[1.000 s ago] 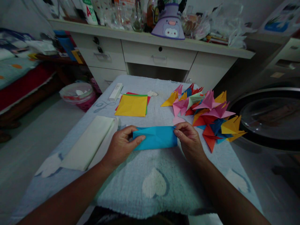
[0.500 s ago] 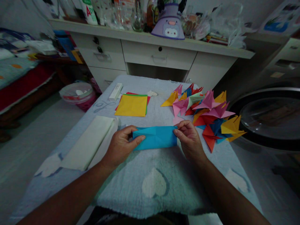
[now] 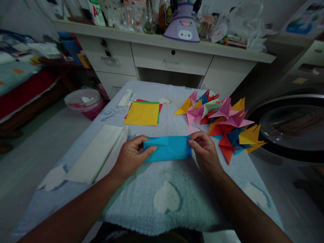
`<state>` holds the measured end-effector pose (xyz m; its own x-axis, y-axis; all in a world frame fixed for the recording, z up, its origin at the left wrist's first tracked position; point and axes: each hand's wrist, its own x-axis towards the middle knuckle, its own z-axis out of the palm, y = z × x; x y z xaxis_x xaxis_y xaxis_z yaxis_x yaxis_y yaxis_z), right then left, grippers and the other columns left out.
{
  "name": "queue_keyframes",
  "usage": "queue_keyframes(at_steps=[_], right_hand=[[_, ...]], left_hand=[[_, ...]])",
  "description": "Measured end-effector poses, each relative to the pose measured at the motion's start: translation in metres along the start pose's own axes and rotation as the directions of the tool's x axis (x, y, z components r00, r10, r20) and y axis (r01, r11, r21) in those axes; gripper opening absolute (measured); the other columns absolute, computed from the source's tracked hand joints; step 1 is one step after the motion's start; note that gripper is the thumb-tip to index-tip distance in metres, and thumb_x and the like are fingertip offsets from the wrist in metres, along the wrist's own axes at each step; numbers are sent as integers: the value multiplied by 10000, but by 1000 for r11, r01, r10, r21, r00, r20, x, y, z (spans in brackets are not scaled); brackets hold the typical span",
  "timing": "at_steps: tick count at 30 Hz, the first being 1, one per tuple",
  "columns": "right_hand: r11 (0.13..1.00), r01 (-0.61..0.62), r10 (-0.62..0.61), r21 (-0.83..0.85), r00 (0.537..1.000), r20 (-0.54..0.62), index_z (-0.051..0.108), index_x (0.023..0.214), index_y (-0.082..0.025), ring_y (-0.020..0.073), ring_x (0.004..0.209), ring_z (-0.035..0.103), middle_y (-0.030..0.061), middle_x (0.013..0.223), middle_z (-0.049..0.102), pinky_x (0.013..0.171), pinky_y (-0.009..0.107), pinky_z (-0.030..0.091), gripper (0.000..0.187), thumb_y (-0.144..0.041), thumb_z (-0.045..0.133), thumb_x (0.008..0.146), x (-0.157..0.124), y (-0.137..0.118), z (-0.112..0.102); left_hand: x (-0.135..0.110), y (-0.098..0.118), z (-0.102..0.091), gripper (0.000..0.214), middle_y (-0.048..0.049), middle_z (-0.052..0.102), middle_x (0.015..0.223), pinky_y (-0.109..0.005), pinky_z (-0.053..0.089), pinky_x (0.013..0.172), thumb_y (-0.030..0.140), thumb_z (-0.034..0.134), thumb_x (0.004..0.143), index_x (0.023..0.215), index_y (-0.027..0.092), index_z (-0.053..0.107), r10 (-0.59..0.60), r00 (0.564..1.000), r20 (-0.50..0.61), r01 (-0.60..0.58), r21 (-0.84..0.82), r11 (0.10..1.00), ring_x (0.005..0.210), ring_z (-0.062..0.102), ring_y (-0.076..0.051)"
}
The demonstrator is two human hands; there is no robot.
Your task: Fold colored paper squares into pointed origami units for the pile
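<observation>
A sheet of blue origami paper (image 3: 168,149), folded into a wide rectangle with faint creases, is held up over the cloth-covered table. My left hand (image 3: 134,153) pinches its left end, thumb in front and fingers behind. At the upper right corner, my right hand (image 3: 203,148) grips the paper between thumb and forefinger. Beyond the paper lies a stack of square sheets (image 3: 141,113), yellow on top with green and red edges showing. To the right is a pile of folded paper cranes (image 3: 225,118) in pink, red, yellow, blue and pale green.
A folded white cloth or paper (image 3: 97,153) lies at the left of the table (image 3: 167,197), with a small white box (image 3: 125,98) behind it. A lined bin (image 3: 84,101) stands on the floor at left. Drawers (image 3: 172,60) close off the back; a round-doored appliance (image 3: 291,128) is at right.
</observation>
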<state>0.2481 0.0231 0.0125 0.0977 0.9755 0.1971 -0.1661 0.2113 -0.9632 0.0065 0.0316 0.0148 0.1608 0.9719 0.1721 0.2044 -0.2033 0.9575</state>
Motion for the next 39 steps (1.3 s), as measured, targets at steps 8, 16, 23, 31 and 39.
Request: queue_keyframes(at_steps=[8,16,23,31,39], right_hand=[[999,36,-35,-25,999,31,642,818,-255,129,728,467,-35,763,554,667,252,342,72,-202,691,817,-1,2,-2],[997,14,-13,-80,1000,16,649,865,-260,142,743,485,-23,801,573,669,264,360,67,-248,691,815,-2,3,-3],[1000,-2,2,28,1000,-26,550,920,-271,122,705,480,-38,808,519,625,240,363,259,-257,745,749,1,-2,4],[998,-47,47,37,999,-13,553,809,-233,110,664,437,-40,742,501,587,225,333,204,-248,749,755,0,-3,2],[999,-19,18,-36,999,-41,586,788,-226,116,665,451,-33,724,517,587,234,346,156,-272,734,767,0,-3,2]], left_hand=[[0,0,0,204,35,479,682,-179,373,504,302,708,768,709,174,562,-4,1000,-2,4,11,1000,592,450,-88],[0,1,1,204,30,487,683,-178,378,495,298,715,756,695,170,569,-8,1000,-2,8,3,1000,594,458,-91],[0,-2,0,202,31,483,678,-175,382,493,303,718,760,708,174,572,-8,1000,-5,8,-4,1000,593,458,-90],[0,-3,0,202,37,482,681,-176,382,504,301,714,768,709,176,566,-5,1000,-2,5,-8,1000,595,456,-87],[0,-3,0,203,31,504,688,-178,387,506,306,721,757,702,175,575,8,1000,-15,-8,1,1000,600,467,-93]])
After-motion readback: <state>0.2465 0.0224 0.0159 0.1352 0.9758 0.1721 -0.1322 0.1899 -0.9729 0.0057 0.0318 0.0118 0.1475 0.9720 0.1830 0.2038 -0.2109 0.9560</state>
